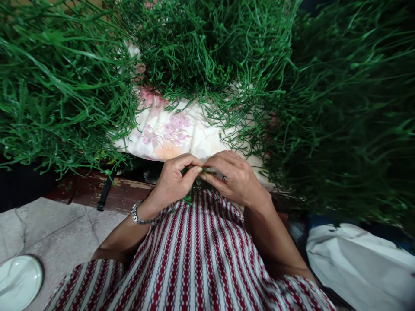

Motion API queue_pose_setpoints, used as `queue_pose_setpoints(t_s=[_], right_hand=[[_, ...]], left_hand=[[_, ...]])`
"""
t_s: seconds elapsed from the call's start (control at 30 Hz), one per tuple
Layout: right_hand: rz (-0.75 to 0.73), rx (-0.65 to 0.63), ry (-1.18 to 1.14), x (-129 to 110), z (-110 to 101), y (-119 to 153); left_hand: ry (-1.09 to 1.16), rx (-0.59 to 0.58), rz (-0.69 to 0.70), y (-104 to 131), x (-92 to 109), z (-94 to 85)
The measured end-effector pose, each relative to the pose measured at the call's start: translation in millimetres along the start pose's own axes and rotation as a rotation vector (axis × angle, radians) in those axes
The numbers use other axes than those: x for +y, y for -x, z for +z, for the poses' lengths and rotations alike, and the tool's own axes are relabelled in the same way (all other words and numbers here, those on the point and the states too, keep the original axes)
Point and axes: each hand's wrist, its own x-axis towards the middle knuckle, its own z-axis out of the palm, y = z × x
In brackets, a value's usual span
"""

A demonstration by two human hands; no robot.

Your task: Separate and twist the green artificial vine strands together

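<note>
My left hand point(178, 176) and my right hand point(231, 175) meet fingertip to fingertip in front of my waist. Thumb and fingers of both are pinched on a small green plastic-looking sprig point(204, 170), mostly hidden between them. Beyond the hands, a pale floral cloth point(177, 129) is spread out. On it lies a tangled heap of thin green artificial stems point(210, 47). Some loose green bits point(187, 199) show below the left hand, over the striped garment point(197, 250).
Big bundles of green stems rise at the left point(58, 86) and the darker right point(343, 112). A reddish wooden edge point(125, 193) with a black strap point(104, 194) runs under the cloth. A white round dish point(20, 280) sits lower left; a white sack point(359, 263) lies lower right.
</note>
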Motion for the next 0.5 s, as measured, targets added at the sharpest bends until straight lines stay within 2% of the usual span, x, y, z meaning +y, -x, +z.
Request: queue_pose_setpoints(t_s=[0.23,0.4,0.5], right_hand=[[-0.032,-0.031,0.115,-6,-3,2],[0.061,-0.051,-0.012,-10,4,3],[0.099,-0.082,-0.059,-10,4,4]], left_hand=[[-0.142,-0.02,0.078,1,1,1.3],[-0.28,0.002,0.108,1,2,4.5],[-0.346,-0.065,0.126,1,3,3.5]])
